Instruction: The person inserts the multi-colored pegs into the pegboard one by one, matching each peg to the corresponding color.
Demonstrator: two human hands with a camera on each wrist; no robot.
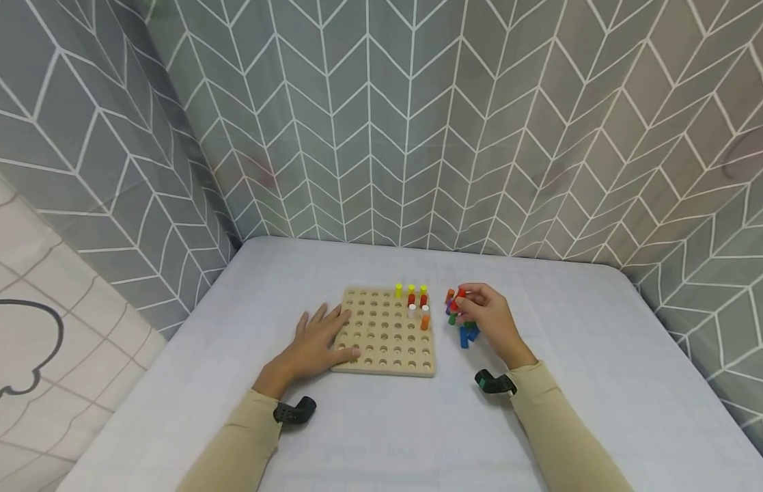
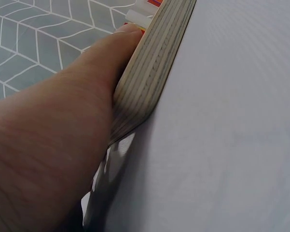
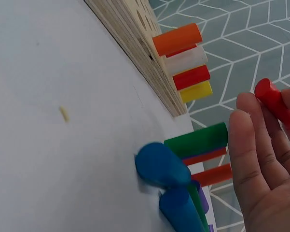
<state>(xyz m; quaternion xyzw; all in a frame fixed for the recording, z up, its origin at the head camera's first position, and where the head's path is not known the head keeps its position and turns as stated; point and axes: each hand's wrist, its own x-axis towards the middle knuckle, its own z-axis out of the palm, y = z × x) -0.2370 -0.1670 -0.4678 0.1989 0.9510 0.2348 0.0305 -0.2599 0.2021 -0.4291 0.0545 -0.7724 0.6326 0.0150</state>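
Note:
A pale wooden pegboard [image 1: 384,368] with rows of round holes lies flat on the table. My left hand [image 1: 316,345] rests on its left side, fingers spread over the edge and thumb near the front corner. Between thumb and fingers my right hand [image 1: 493,321] pinches a red peg [image 3: 276,102], raised beside the board's right edge. Just below that hand is a loose heap of pegs, including blue [image 1: 464,337] and green [image 3: 198,140] ones. Upright in the board's right part stand three yellow pegs [image 1: 410,290], two red [image 1: 423,301], two white [image 1: 412,311] and one orange [image 1: 425,322].
A white cloth covers the table [image 1: 381,437]. Behind it hangs a grey curtain [image 1: 381,137] with white chevron lines. Each wrist wears a black band [image 1: 495,383]. A small yellow mark [image 3: 63,114] shows on the cloth in the right wrist view.

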